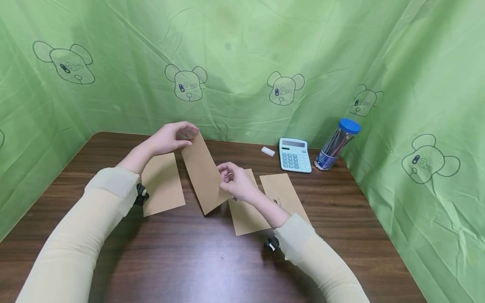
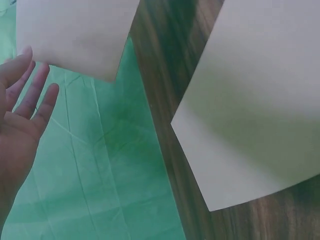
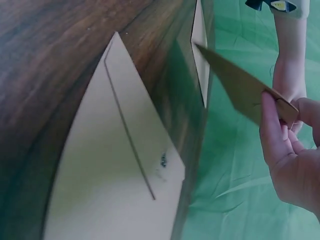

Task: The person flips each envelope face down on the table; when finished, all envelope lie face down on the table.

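Observation:
A brown paper envelope (image 1: 204,176) is held tilted above the table between both hands. My left hand (image 1: 172,136) pinches its upper end, thumb on the near face; in the left wrist view the other fingers are spread behind the edge. My right hand (image 1: 240,181) pinches the right edge between thumb and fingers, as the right wrist view also shows. A second brown envelope (image 1: 164,183) lies flat below my left forearm. Under my right hand and forearm lie another envelope (image 1: 246,216) and, farther right, one more (image 1: 280,187); both bear small dark marks and are partly covered.
Toward the back right of the wooden table (image 1: 182,261) lie a white eraser-like block (image 1: 267,151) and a light blue calculator (image 1: 295,155). Beside them stands a clear tube with a blue lid (image 1: 335,145), holding slim sticks. Green cloth (image 1: 235,84) hangs around the table.

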### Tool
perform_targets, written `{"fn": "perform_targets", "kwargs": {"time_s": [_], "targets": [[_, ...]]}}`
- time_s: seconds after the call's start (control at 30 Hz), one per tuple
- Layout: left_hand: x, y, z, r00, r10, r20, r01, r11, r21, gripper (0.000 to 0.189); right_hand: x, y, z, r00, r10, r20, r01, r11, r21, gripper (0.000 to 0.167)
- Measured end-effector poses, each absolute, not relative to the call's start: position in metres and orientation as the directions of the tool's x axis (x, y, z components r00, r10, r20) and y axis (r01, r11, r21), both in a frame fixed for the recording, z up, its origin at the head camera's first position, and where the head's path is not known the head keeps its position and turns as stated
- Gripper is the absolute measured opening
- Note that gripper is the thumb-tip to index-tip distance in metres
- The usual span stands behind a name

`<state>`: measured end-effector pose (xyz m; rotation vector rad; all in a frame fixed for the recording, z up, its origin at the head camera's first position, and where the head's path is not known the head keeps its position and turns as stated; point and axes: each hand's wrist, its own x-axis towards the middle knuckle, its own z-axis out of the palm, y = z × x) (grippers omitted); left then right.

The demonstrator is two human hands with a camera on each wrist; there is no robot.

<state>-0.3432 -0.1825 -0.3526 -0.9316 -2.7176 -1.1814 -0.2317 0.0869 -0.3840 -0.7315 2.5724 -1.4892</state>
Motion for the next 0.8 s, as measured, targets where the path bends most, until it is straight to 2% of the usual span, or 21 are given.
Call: {"fn": "perform_targets", "kwargs": {"time_s": [0.2,0.37,0.6,0.8], "targets": [[-0.345,-0.189,-0.363,-0.834,0.521,0.179,0.497,0.571,0.653,0.043,-0.237,0.095,-0.396,-0.902,-0.424,0.080,-0.202,0.252,-0.946,0.045],[-0.347,-0.194,-0.377,-0.852,0.512,0.112,0.460,0.627,0.629,0.044,-0.239,0.098,-0.404,-0.902,-0.432,0.006,-0.091,0.177,-0.980,0.049],[-0.348,-0.193,-0.388,-0.880,0.469,0.077,0.387,0.614,0.688,0.045,-0.244,0.101,-0.415,-0.846,-0.530,-0.062,-0.054,0.201,-0.978,0.053],[-0.352,-0.189,-0.397,-0.840,0.526,0.131,0.496,0.649,0.576,0.020,-0.249,0.106,-0.419,-0.794,-0.593,-0.134,-0.051,0.285,-0.957,0.050]]}}
